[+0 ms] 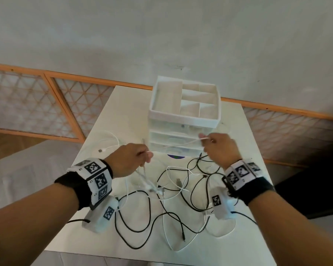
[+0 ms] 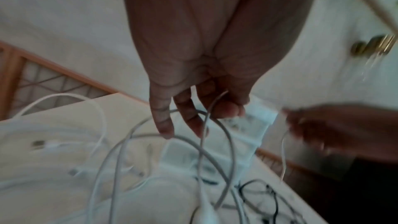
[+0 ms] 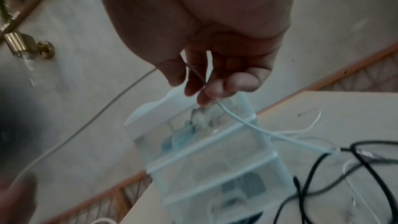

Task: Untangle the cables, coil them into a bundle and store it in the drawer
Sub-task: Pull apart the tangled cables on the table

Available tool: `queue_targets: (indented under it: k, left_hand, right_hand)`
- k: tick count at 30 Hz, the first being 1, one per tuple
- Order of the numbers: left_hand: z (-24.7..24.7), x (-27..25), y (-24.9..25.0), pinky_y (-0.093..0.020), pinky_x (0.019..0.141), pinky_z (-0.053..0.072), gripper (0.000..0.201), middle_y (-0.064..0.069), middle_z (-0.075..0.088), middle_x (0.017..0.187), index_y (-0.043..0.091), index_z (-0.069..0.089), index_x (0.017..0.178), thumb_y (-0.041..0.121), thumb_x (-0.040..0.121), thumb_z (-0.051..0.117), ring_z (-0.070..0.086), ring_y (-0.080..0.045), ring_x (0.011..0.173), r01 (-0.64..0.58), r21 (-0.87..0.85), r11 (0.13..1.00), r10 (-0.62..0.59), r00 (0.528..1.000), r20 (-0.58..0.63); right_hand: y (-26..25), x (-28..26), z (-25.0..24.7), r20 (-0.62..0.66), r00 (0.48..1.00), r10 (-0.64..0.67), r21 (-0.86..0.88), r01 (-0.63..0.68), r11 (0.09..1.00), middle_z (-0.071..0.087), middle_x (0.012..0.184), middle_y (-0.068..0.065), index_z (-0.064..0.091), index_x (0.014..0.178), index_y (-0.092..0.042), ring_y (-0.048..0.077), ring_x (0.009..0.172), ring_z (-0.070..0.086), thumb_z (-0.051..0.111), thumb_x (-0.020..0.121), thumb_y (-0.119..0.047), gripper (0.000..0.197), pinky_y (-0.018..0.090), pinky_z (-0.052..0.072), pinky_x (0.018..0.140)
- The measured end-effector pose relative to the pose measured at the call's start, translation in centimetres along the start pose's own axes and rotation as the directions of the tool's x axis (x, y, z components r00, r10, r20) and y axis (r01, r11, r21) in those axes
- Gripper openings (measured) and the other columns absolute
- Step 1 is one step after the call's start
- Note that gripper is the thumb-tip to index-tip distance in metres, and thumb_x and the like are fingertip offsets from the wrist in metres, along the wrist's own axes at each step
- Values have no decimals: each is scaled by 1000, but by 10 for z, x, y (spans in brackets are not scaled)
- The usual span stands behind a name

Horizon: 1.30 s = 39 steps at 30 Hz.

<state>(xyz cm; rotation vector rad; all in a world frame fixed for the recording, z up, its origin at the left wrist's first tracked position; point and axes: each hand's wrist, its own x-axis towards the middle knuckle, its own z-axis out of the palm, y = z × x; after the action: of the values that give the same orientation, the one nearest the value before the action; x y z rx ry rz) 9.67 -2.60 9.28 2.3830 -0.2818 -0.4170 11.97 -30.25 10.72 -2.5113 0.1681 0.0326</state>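
Observation:
A white cable (image 1: 181, 144) runs taut between both hands above the table. My left hand (image 1: 145, 156) grips one end of it, and more white loops (image 2: 217, 125) hang down from its curled fingers (image 2: 189, 113). My right hand (image 1: 206, 140) pinches the other end (image 3: 234, 117) between thumb and fingertips (image 3: 213, 89), just in front of the drawers. The hanging loops reach a tangle of black cables (image 1: 161, 215) and white cables (image 1: 173, 189) on the table. The clear drawer unit (image 1: 181, 135) stands at the back, its drawers shut (image 3: 215, 168).
An open compartment tray (image 1: 185, 116) tops the drawer unit. Another white cable with a plug (image 1: 104, 150) lies at the table's left. Table edges (image 1: 258, 169) drop off left, right and front. An orange-framed lattice panel (image 1: 37, 104) lines the wall behind.

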Motion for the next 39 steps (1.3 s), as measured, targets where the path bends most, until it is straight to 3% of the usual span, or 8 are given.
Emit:
queue_targets:
  k: [7, 13, 20, 25, 31, 33, 36, 39]
  left_hand:
    - [13, -2, -33, -29, 73, 43, 35, -2, 72, 87, 13, 59, 75, 16, 101, 36, 64, -21, 82, 248, -76, 966, -252, 967, -48]
    - [-24, -3, -18, -38, 61, 59, 30, -12, 64, 77, 14, 62, 98, 19, 104, 33, 60, -25, 53, 325, -296, 898, -322, 945, 59]
    - [-30, -7, -2, -32, 80, 52, 30, 10, 69, 96, 31, 64, 94, 20, 99, 36, 61, -19, 89, 199, 298, 934, -247, 960, 135]
    - [-28, -10, 13, -25, 70, 44, 28, 12, 72, 82, 26, 67, 91, 14, 97, 42, 59, -7, 77, 90, 303, 949, -153, 969, 193]
    - [0, -34, -17, -19, 58, 35, 35, 8, 55, 74, 10, 69, 94, 17, 102, 37, 51, -12, 69, 204, 46, 978, -208, 971, 119]
    - [11, -38, -29, -26, 60, 34, 41, 3, 55, 75, 8, 66, 89, 30, 104, 35, 50, -16, 70, 290, -13, 957, -289, 957, 21]
    - [14, -43, -40, -29, 51, 31, 45, 1, 48, 63, 12, 61, 81, 39, 104, 34, 43, -15, 56, 375, -155, 914, -385, 922, -38]
    - [12, -42, -41, -30, 52, 30, 41, 1, 47, 64, 16, 60, 78, 36, 103, 36, 41, -15, 56, 338, -261, 904, -357, 934, -27]
  right_hand:
    - [2, 6, -25, -432, 898, -81, 249, 206, 946, 70, 76, 2, 63, 88, -38, 27, 69, 68, 57, 92, -50, 14, 33, 54, 66]
    - [40, -7, -2, 187, 977, 106, -172, -74, 982, 70, 90, -6, 52, 138, -36, 14, 83, 61, 56, 87, -11, 57, 27, 49, 82]
    - [-42, -48, 37, 230, 940, -252, 123, 229, 966, 70, 74, -6, 41, 142, -44, 1, 65, 63, 71, 86, -33, 65, 16, 47, 71]
    - [-48, -48, 81, 452, 884, -119, 15, 126, 992, 69, 80, -5, 65, 95, -31, 13, 71, 68, 65, 90, -36, 7, 30, 57, 79]
    - [-12, -24, 45, -112, 993, 23, 144, -7, 990, 73, 90, -4, 67, 114, -29, 9, 67, 62, 63, 94, -29, 20, 27, 50, 84]
    - [-6, -41, 61, -11, 1000, -26, 56, 26, 998, 72, 96, -11, 64, 119, -32, 6, 69, 64, 64, 93, -30, 26, 23, 48, 85]
    - [17, -81, 108, 209, 975, -79, -170, 116, 979, 75, 90, -8, 68, 79, -31, 19, 81, 71, 66, 86, -42, 13, 28, 53, 77]
    - [30, -122, 152, 500, 859, 109, -389, 110, 915, 69, 95, -2, 65, 77, -28, 22, 92, 67, 61, 82, -60, 33, 30, 51, 78]
